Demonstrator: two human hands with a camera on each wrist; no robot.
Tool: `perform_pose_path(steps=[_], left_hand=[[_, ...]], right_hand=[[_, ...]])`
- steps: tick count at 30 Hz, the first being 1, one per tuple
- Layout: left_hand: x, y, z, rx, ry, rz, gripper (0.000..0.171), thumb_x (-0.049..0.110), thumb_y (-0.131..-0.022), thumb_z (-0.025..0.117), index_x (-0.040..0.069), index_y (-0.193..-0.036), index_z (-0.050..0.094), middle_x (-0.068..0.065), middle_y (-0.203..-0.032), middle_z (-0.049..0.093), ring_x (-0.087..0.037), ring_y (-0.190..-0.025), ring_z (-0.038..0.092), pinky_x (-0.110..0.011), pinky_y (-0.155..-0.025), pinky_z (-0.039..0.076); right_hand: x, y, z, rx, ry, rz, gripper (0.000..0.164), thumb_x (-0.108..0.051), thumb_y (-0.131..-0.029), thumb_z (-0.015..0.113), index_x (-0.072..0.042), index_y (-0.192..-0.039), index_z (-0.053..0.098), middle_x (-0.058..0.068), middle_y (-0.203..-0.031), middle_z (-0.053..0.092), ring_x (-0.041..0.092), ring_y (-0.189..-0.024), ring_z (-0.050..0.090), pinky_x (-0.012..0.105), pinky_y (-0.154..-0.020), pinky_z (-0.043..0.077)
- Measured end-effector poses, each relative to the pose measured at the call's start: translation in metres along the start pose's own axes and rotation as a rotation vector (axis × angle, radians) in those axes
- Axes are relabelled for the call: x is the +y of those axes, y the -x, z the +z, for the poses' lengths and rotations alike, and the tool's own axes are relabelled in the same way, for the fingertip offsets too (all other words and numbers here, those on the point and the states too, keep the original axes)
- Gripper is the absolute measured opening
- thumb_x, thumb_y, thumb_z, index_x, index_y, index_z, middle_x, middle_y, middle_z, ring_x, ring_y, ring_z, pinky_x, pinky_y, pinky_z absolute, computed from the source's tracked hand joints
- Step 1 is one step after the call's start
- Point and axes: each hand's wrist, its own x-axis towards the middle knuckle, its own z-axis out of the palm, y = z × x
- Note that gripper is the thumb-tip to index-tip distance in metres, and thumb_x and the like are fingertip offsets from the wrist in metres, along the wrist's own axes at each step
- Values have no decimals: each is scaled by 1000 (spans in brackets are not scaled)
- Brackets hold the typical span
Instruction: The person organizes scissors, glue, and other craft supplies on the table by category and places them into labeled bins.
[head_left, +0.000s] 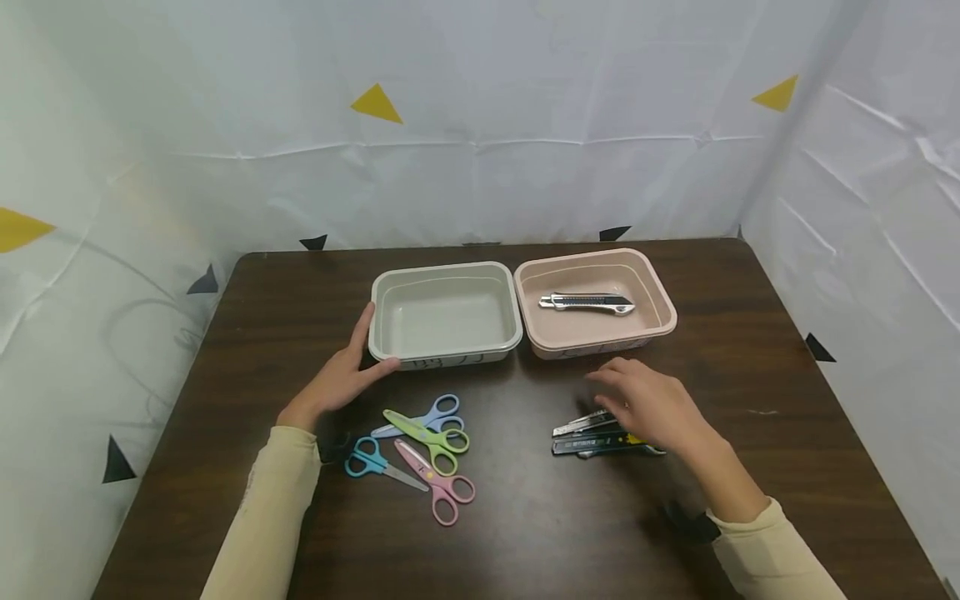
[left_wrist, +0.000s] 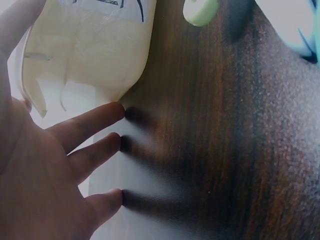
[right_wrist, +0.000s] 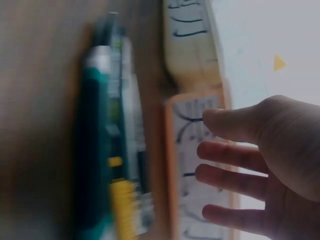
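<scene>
My left hand (head_left: pixel 337 379) is at the left end of a pale grey-green tray (head_left: pixel 446 325), with the fingers spread along its side and the thumb at its front corner. Beside that tray stands a pink tray (head_left: pixel 536 333) holding a silver box cutter (head_left: pixel 587 303). Several more box cutters (head_left: pixel 588 444) lie in a bunch on the table, partly hidden by my right hand (head_left: pixel 652 404). That hand hovers over them with loose, extended fingers and grips nothing. In the right wrist view, a dark green box cutter (right_wrist: pixel 92 145) appears blurred.
Several pairs of scissors overlap on the dark wooden table (head_left: pixel 510 542): blue scissors (head_left: pixel 444 407), green scissors (head_left: pixel 416 431), pink scissors (head_left: pixel 431 475) and teal scissors (head_left: pixel 367 456). White sheeting (head_left: pixel 480 192) with yellow and black triangles surrounds the table's back and sides.
</scene>
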Motion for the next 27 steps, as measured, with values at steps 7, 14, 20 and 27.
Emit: perform_pose_path(steps=[7, 14, 20, 27], left_hand=[[0, -1, 1, 0, 4, 1, 98, 63, -89, 58, 51, -150, -17, -16, -161, 17, -49, -135, 36, -69, -100, 31], [-1, 1, 1, 3, 16, -5, 98, 64, -89, 59, 50, -151, -16, -15, -162, 16, -49, -135, 35, -70, -100, 31], [-4, 1, 1, 13, 13, -10, 98, 64, -89, 59, 51, -151, -16, -14, -161, 18, -47, -135, 36, -70, -100, 31], [-3, 1, 1, 8, 10, -2, 97, 63, -89, 59, 53, -149, -16, -14, -161, 17, -47, -135, 36, -69, -100, 32]], right_hand=[[6, 34, 15, -2, -32, 62, 33, -24, -87, 76, -14, -118, 71, 2, -115, 65, 25, -105, 62, 49, -71, 54], [12, 61, 24, 21, -51, 124, 36, -25, -81, 82, -15, -115, 73, 0, -111, 63, 22, -99, 62, 45, -64, 53], [15, 73, 28, 4, -65, 187, 41, -26, -77, 85, -14, -115, 72, 4, -116, 61, 27, -105, 59, 50, -68, 54], [16, 78, 37, 16, -66, 206, 45, -25, -77, 85, -14, -119, 71, 5, -118, 59, 28, -107, 58, 50, -66, 54]])
